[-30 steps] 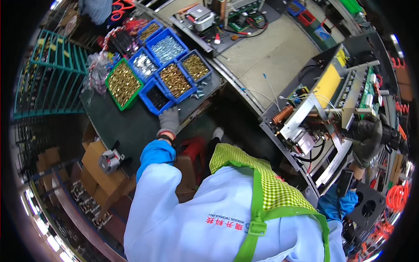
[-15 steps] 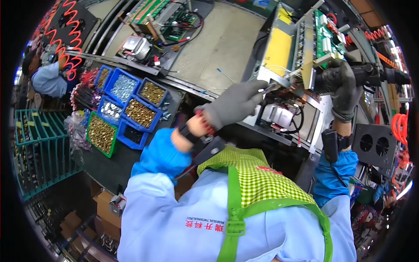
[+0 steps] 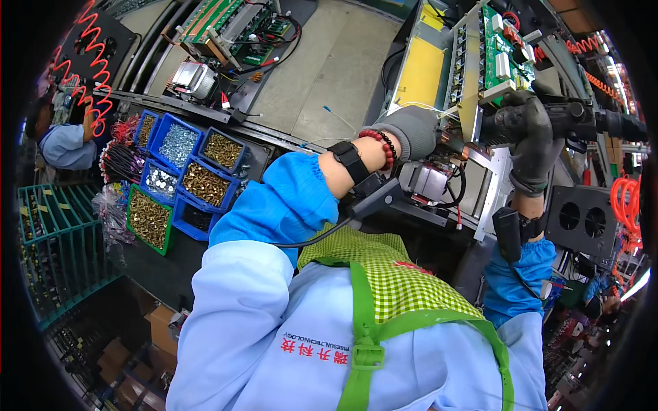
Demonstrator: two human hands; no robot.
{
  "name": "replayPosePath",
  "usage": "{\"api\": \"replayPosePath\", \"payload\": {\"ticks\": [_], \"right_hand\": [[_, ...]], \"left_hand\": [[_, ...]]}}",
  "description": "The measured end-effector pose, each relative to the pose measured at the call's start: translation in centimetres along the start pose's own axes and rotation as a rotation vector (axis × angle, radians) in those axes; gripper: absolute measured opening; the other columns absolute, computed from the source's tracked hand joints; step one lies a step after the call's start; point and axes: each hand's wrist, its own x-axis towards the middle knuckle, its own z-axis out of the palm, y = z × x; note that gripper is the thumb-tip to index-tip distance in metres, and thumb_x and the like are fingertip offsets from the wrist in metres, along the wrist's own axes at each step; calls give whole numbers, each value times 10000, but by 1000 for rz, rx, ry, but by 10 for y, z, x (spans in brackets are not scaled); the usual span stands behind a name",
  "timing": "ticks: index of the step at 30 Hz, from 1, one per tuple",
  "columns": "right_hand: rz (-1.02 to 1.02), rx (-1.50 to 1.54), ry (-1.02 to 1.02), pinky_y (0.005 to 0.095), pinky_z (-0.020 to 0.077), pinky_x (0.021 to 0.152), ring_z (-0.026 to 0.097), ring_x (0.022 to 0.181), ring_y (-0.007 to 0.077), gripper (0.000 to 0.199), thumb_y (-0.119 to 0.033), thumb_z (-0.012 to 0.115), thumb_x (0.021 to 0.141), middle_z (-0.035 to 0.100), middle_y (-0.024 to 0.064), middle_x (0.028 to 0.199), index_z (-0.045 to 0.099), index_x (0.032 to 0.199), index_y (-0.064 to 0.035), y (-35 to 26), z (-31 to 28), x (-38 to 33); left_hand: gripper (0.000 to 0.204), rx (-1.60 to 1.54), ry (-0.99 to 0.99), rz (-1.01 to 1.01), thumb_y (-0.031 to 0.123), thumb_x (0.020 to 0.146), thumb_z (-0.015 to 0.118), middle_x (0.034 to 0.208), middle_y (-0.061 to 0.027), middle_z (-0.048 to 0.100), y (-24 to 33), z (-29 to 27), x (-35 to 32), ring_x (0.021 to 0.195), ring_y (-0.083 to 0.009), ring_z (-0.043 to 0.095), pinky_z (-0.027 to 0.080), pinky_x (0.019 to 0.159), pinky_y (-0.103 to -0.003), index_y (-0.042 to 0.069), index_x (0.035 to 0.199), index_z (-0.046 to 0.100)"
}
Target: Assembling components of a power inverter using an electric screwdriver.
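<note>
My right hand (image 3: 533,133), in a dark grey glove, is wrapped round a black power screwdriver (image 3: 570,120) lying crosswise. The tool's left end is up against a metal-framed unit with a green circuit board (image 3: 506,55). My left hand (image 3: 411,130), in a grey glove, reaches in at the near left side of this unit, by white wires and copper-coloured parts (image 3: 460,147). Its fingers are turned away and hidden, so what they hold does not show. A silver motor-like block (image 3: 426,181) sits just below that hand. Yellow sheet (image 3: 419,72) lines the unit's left part.
Blue bins (image 3: 179,142) and a green bin (image 3: 149,219) of screws and other fasteners stand at left. A second unit with boards and a silver block (image 3: 194,80) is at far left. Red coiled hoses (image 3: 625,205) hang at right. Another person (image 3: 67,145) works at far left.
My left hand has moved right and deeper into the unit, its fingers going out of sight. My right hand keeps its hold on the screwdriver. The view has shifted slightly.
</note>
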Motion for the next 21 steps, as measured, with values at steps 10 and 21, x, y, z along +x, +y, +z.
{"api": "replayPosePath", "payload": {"ticks": [10,21], "right_hand": [[-20,-37,31,354,567,810,698,871,238,354,-130,583,907,707,166,965,541,1216,37,-4,8,-2],[17,36,83,314,556,720,687,759,193,251,-105,616,925,714,149,910,584,1128,39,-6,14,-4]], "left_hand": [[286,14,25,-32,295,890,584,970,-203,710,0,-9,-3,936,-382,683,534,856,-457,65,982,726],[280,-63,61,3,279,891,556,962,-200,709,-4,-5,-5,931,-387,677,528,860,-461,66,950,728]]}}
